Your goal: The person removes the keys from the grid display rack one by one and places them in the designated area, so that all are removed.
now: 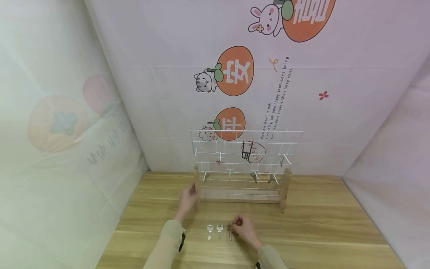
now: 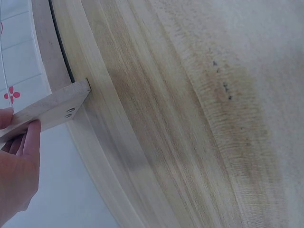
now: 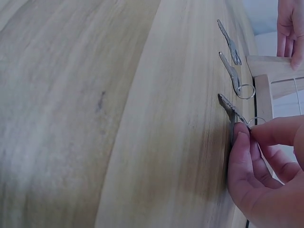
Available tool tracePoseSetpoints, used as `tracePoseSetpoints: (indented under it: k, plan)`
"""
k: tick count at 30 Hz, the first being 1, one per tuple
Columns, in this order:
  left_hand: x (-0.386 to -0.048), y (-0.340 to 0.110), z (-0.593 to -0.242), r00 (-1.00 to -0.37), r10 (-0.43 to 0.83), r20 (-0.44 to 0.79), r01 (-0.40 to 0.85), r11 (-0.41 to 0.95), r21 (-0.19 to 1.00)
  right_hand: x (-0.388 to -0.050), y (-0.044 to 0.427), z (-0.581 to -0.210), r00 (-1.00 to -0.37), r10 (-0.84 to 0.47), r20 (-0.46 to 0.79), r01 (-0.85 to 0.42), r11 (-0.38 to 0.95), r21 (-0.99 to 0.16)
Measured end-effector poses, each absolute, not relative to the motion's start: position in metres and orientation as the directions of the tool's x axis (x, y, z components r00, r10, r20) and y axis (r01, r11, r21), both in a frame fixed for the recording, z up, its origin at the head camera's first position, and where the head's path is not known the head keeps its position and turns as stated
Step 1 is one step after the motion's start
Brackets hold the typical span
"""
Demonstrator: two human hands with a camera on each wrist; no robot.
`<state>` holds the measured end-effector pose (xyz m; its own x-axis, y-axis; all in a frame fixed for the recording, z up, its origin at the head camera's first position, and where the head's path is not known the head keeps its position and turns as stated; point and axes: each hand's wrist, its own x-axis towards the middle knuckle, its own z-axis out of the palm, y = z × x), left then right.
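Note:
My left hand (image 1: 188,199) grips the wooden end post (image 1: 197,186) of a white wire rack (image 1: 246,131); the left wrist view shows thumb and fingers (image 2: 32,142) around that wooden piece (image 2: 52,105). On the table in front of the rack, my right hand (image 1: 246,228) pinches the head of the rightmost key (image 1: 230,232) between thumb and fingers. In the right wrist view this key (image 3: 229,105) has a ring, and its tip points away from the hand (image 3: 266,166). Two other keys (image 1: 209,231) (image 1: 220,231) lie to its left in a row.
White hooks (image 1: 220,156) stick out from the rack, and keys hang on some at the right, such as one (image 1: 254,177) on the lower row. A wooden post (image 1: 284,190) supports the right end. Printed cloth (image 1: 168,112) hangs behind the wooden table (image 1: 319,224) and at both sides.

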<state>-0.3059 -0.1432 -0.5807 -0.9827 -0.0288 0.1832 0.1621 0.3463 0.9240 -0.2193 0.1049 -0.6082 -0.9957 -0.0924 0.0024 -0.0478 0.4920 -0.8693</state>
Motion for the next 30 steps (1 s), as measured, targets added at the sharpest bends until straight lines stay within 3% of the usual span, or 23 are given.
tracePoseSetpoints:
  k: [30]
  plan:
    - [-0.3086,-0.1435,-0.5842,-0.978,-0.035,0.206,0.179,0.368,0.913,-0.2202,0.1091,-0.6089,-0.993,-0.103,0.066,-0.113,0.575,-0.81]
